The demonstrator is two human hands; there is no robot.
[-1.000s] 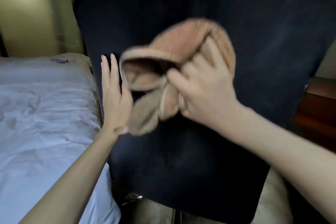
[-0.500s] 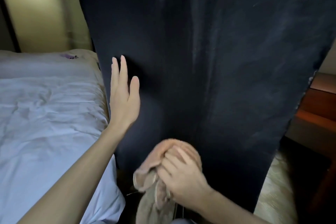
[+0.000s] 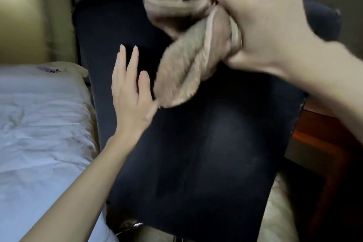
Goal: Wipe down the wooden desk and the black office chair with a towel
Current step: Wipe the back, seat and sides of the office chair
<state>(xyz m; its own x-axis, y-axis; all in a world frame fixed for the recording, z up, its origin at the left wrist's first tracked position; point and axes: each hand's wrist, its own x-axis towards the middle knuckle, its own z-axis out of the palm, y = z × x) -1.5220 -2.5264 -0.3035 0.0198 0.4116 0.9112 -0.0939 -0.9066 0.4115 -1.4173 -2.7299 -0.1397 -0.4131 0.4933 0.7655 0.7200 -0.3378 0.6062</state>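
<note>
1. Towel [image 3: 184,61], tan and bunched, hangs from the right hand [image 3: 255,13] in front of the upper backrest of the black office chair [image 3: 206,153].
2. The right hand's fingers curl tightly round the towel's gathered folds.
3. The left hand [image 3: 129,94] lies flat against the backrest, fingers straight, and the towel's loose end is just beside its thumb.
4. A white-sheeted bed [image 3: 39,124] stands at left, and the wooden desk [image 3: 322,135] shows at right.
</note>
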